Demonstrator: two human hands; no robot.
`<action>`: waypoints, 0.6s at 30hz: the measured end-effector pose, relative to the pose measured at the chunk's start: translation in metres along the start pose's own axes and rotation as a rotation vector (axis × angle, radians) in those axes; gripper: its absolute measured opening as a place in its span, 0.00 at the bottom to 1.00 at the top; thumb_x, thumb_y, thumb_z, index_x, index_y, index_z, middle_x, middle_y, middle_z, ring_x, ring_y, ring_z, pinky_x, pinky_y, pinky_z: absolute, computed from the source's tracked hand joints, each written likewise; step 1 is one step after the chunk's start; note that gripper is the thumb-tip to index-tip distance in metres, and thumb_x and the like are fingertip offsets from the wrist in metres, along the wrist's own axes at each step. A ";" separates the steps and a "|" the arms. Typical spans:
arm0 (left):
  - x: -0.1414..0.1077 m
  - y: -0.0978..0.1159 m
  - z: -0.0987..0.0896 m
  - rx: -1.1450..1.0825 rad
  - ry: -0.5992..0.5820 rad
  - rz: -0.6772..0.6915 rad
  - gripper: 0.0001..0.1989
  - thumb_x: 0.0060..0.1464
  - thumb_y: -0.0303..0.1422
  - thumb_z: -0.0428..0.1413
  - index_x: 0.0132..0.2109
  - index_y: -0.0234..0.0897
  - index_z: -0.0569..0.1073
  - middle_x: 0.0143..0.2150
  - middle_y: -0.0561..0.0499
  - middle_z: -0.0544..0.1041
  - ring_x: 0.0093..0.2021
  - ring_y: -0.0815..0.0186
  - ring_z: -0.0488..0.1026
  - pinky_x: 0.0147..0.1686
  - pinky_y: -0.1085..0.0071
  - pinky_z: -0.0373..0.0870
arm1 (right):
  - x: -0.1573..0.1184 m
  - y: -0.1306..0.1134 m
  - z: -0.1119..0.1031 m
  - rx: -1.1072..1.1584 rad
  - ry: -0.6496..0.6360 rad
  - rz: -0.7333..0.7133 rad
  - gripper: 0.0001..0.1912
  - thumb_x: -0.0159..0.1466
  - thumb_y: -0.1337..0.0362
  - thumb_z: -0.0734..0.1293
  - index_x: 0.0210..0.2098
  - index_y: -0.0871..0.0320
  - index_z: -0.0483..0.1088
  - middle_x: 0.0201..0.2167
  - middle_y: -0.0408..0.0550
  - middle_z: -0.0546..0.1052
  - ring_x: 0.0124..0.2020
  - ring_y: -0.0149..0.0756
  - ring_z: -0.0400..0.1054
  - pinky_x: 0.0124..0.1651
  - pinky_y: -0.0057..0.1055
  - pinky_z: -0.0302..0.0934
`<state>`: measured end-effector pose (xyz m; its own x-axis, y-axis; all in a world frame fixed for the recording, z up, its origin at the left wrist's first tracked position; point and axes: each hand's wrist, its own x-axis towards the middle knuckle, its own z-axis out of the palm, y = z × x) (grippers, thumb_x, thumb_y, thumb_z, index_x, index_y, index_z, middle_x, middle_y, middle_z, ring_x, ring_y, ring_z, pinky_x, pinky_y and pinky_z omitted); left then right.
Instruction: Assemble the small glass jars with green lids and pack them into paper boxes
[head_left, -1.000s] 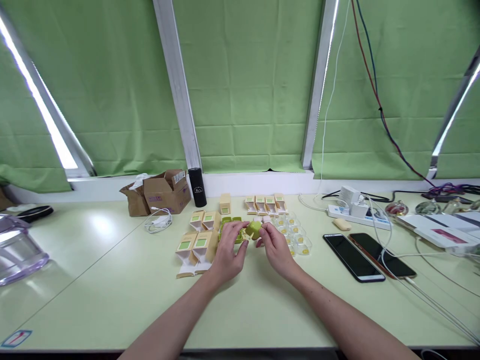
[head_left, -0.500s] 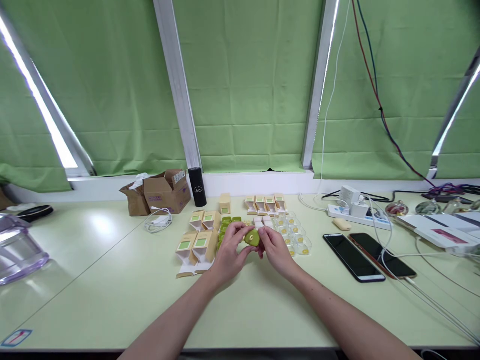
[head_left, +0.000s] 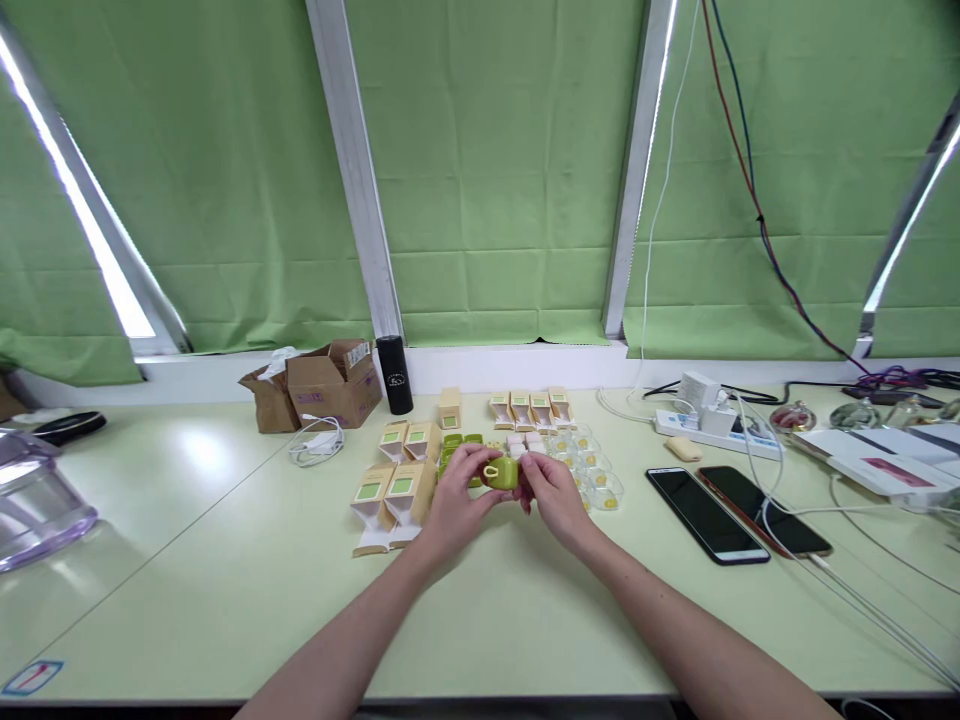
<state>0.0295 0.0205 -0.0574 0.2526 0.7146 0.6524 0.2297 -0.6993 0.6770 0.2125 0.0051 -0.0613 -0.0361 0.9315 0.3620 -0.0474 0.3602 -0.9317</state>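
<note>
A small rounded green case point(head_left: 503, 474) with a pale loop at its left side is held up above the table, between my two hands. My left hand point(head_left: 464, 493) grips it from the left, thumb below and fingers above. From the right, the fingertips of my right hand point(head_left: 551, 490) close on its other side. Just behind my hands lie more green cases point(head_left: 453, 440), partly hidden by my left hand. White blocks point(head_left: 525, 443) and clear plastic trays point(head_left: 600, 478) with yellow round pieces sit behind and beside my right hand.
Open cream cartons point(head_left: 409, 486) stand left of my hands, with smaller cartons point(head_left: 531, 408) at the back. Two phones point(head_left: 709, 515) and a power strip point(head_left: 720, 433) with trailing cables lie to the right. A black tumbler point(head_left: 395, 375) and a brown cardboard box point(head_left: 330, 388) are at the back left.
The green case has turned in my fingers: its face with the oval mark showed before, and now its side with the loop sticks out leftward. My hands have barely shifted.
</note>
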 end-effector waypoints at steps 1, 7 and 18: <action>0.001 -0.002 0.000 -0.057 0.015 -0.034 0.20 0.54 0.32 0.71 0.54 0.42 0.80 0.54 0.44 0.74 0.52 0.57 0.78 0.52 0.57 0.82 | 0.001 -0.001 -0.002 -0.002 0.028 -0.011 0.32 0.69 0.32 0.63 0.32 0.55 0.71 0.21 0.43 0.74 0.19 0.34 0.64 0.23 0.30 0.58; 0.009 -0.011 0.002 -0.416 0.074 -0.261 0.27 0.47 0.34 0.74 0.54 0.36 0.76 0.51 0.43 0.81 0.48 0.57 0.82 0.50 0.56 0.83 | 0.008 -0.007 -0.019 -0.172 0.243 -0.126 0.20 0.72 0.45 0.64 0.36 0.55 0.74 0.25 0.44 0.74 0.26 0.38 0.67 0.30 0.32 0.61; 0.010 -0.002 0.000 -0.650 0.105 -0.380 0.33 0.45 0.33 0.76 0.56 0.36 0.73 0.50 0.44 0.84 0.49 0.57 0.84 0.57 0.54 0.80 | 0.006 0.007 -0.026 -1.119 0.138 -0.481 0.20 0.54 0.79 0.71 0.42 0.53 0.76 0.41 0.54 0.80 0.44 0.51 0.70 0.44 0.42 0.63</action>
<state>0.0310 0.0294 -0.0523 0.1682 0.9249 0.3410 -0.3256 -0.2744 0.9048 0.2376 0.0149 -0.0667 -0.1424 0.6648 0.7333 0.8592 0.4509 -0.2418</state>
